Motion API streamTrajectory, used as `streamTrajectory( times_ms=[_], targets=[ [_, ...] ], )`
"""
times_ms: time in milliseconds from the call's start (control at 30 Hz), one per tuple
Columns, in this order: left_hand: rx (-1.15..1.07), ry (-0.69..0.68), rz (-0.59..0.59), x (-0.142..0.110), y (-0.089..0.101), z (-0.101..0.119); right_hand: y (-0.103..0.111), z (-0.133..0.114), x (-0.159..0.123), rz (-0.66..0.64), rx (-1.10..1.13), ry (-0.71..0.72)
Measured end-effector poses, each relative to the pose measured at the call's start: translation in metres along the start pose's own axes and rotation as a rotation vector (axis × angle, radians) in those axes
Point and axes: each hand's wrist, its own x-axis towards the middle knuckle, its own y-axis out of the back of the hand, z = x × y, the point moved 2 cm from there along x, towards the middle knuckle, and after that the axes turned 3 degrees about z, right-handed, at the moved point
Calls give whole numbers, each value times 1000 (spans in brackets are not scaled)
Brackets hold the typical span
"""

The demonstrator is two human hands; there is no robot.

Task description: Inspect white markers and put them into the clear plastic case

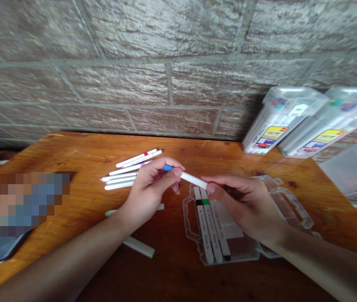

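A white marker with a blue band (193, 179) is held between both hands, above the table. My left hand (153, 182) pinches its blue end with thumb and fingers. Its other end sits between the thumb and fingertips of my right hand (244, 197). Below the right hand lies an opened clear plastic case (244, 251), with black- and green-banded markers (208, 226) side by side in its left part. Part of the case is hidden under the right hand. Beyond the left hand, several white markers (124, 170) lie loosely together.
Two clear upright marker boxes (266, 126) stand against the stone-block wall (194, 82) at the back right. More white markers (140, 246) lie beneath my left forearm. A dark device with a blurred-out screen (11, 247) rests at the left of the wooden table (80, 155).
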Motion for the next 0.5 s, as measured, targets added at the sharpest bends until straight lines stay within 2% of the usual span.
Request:
streamTrajectory(
  times_ms=[300, 500],
  targets=[
    [-123, 35, 52, 3, 2, -4, -2, 1, -3, -29, 49, 18],
    [-162, 50, 65, 3, 1, -2, -1, -2, -4, -38, -20, 77]
  ],
)
